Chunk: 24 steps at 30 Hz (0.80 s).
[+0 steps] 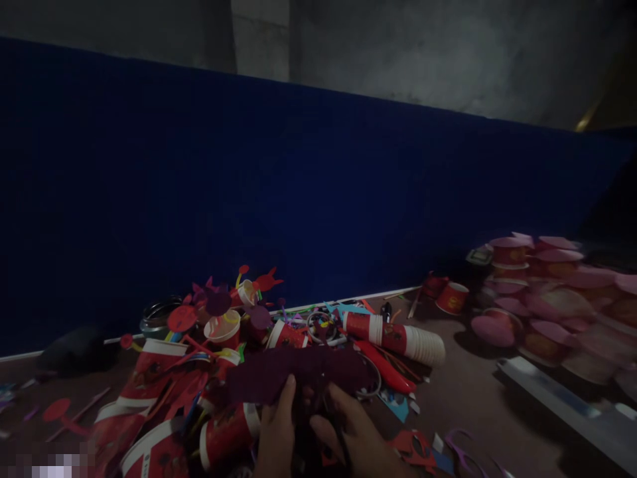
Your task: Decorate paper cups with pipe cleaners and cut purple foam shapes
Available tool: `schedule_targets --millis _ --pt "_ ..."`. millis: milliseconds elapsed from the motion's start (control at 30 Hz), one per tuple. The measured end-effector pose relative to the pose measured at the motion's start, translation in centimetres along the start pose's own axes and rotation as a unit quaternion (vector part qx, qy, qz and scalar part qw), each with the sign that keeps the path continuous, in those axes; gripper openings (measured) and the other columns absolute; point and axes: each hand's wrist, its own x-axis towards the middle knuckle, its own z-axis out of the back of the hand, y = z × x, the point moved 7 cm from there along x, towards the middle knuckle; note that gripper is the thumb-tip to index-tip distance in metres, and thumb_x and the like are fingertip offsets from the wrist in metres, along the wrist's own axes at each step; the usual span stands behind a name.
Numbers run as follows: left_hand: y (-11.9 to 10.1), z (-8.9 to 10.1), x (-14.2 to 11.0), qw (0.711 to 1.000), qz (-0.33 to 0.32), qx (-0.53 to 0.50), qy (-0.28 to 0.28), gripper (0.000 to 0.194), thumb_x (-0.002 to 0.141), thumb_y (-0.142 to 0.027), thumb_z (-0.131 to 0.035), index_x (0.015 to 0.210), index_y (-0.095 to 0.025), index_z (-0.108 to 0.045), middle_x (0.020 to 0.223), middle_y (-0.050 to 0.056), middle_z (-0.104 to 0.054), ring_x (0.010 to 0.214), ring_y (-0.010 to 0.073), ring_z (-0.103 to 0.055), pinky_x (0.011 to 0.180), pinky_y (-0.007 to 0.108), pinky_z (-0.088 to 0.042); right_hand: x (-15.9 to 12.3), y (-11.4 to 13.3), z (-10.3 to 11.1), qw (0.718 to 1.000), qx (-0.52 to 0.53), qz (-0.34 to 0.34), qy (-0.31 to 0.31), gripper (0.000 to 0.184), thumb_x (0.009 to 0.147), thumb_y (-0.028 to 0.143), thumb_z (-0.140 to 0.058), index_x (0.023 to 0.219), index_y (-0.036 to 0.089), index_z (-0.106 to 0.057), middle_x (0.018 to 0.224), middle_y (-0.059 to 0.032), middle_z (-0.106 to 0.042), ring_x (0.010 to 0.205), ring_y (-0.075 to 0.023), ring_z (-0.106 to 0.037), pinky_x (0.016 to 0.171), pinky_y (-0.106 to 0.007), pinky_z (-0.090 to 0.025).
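A dark purple sheet, which looks like craft paper or foam, spans the space before both hands. My left hand pinches its near edge with the thumb on top. My right hand is closed around a dark tool with loop handles, apparently scissors, just below the sheet; its blades are hard to make out in the shade. Red paper cups lie close to the left hand. A glossy red strip rests beyond the right hand.
Stacked cups lie on the brown tabletop. Cups with pink discs crowd the right, behind a long pale case. Purple scissors handles and paper scraps lie near front. A blue partition stands behind.
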Motion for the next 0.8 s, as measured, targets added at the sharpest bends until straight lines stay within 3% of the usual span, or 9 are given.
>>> schedule_targets --millis 300,400,533,800 --pt "0.5 0.6 -0.1 0.999 0.031 0.033 -0.007 0.037 0.069 -0.040 -0.063 0.099 -0.018 -0.064 0.105 0.009 -0.068 0.113 0.0265 -0.053 0.098 0.036 -0.040 0.0 0.4 0.2 1.000 0.001 0.012 -0.018 0.041 0.080 0.041 -0.058 0.114 0.019 -0.056 0.104 -0.0065 -0.064 0.096 -0.0220 -0.056 0.087 -0.033 -0.044" --pt "0.5 0.6 0.0 0.999 0.020 0.032 0.009 0.035 0.068 -0.040 -0.065 0.093 -0.017 -0.066 0.097 0.009 -0.070 0.109 0.0284 -0.056 0.094 0.037 -0.043 0.0 0.4 0.2 1.000 0.005 0.024 -0.008 0.042 0.080 0.041 -0.057 0.115 0.018 -0.055 0.106 -0.0072 -0.062 0.098 -0.0223 -0.055 0.088 -0.033 -0.044" --pt "0.7 0.1 0.0 0.999 0.030 0.010 0.039 0.033 0.069 -0.042 -0.065 0.090 -0.016 -0.067 0.088 0.010 -0.072 0.098 0.0284 -0.062 0.088 0.039 -0.048 0.1 -0.2 0.5 1.000 -0.015 0.013 -0.022 0.032 0.080 0.041 -0.058 0.102 0.018 -0.059 0.093 -0.0048 -0.063 0.090 -0.0209 -0.055 0.084 -0.032 -0.045" --pt "1.1 0.4 0.5 0.999 0.039 0.011 0.015 0.031 0.070 -0.042 -0.062 0.089 -0.017 -0.065 0.091 0.012 -0.071 0.100 0.0298 -0.061 0.091 0.043 -0.046 0.2 -0.3 0.0 0.999 0.030 0.003 -0.015 0.038 0.076 0.045 -0.061 0.103 0.019 -0.057 0.087 -0.0029 -0.060 0.088 -0.0193 -0.053 0.076 -0.028 -0.045"
